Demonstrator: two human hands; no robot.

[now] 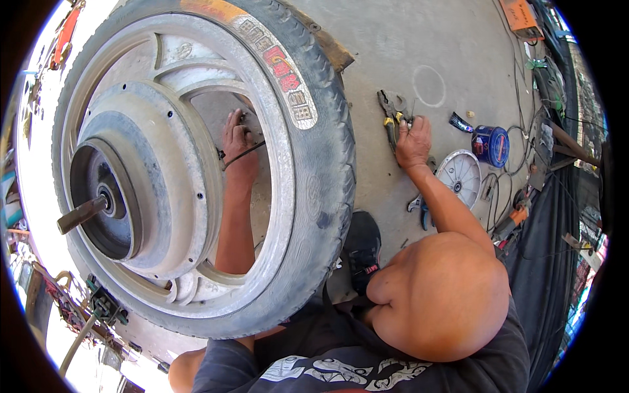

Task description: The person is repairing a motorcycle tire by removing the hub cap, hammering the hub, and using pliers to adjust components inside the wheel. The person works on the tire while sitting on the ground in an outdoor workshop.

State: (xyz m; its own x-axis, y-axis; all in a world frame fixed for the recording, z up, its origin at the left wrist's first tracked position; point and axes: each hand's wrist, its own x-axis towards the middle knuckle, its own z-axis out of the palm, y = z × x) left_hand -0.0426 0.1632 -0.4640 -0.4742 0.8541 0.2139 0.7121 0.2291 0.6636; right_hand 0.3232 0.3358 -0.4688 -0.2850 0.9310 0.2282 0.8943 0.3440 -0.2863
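Note:
A large spoked wheel (298,216) with a worn tyre and a round metal hub (173,157) stands upright before me on the left. Through a gap between its spokes, my left hand (240,149) shows with fingers bent around something small and dark that I cannot make out. Beside that hand, a black cable (246,156) runs from the hub. On the floor to the right, my right hand (414,143) is closed, fingertips pinched near a small thin silvery thing. It lies right against the handles of pliers (392,121) with black and yellow grips.
A threaded axle (82,215) juts from the hub. Right of my arm lie a round silver cover (460,175), a blue tub (491,145) and a dark tube (460,122). Cables (521,98) trail along the floor beside black sheeting (544,262). An orange box (521,18) stands far right.

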